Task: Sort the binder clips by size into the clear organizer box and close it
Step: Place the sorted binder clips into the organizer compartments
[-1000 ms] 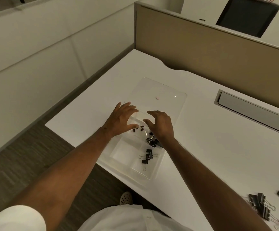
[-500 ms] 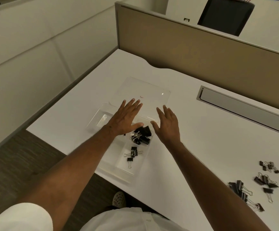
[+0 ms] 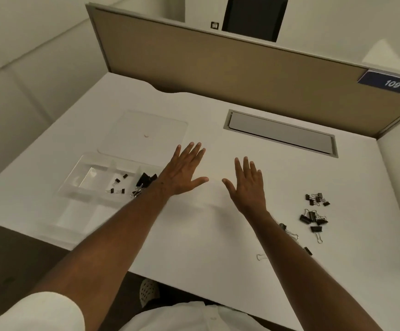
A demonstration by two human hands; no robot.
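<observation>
The clear organizer box [image 3: 84, 174] lies open at the desk's left front, its lid [image 3: 144, 134] flat on the desk behind it. Small black clips [image 3: 117, 186] sit in a middle compartment and larger ones [image 3: 145, 181] in the compartment to the right. My left hand [image 3: 184, 173] hovers flat, fingers spread, just right of the box and holds nothing. My right hand [image 3: 247, 185] is spread and empty over bare desk. Loose binder clips [image 3: 313, 213] lie in small heaps to the right of my right hand, with more [image 3: 289, 231] beside my right forearm.
The white desk [image 3: 194, 235] ends at a tan partition [image 3: 218, 65] behind. A grey cable flap [image 3: 280, 133] is set into the desk at back right. The desk's front edge runs close to the box; floor shows on the left.
Both hands have come off the box and moved right, now spread open over bare desk. The view has swung right, bringing the loose clips further into sight.
</observation>
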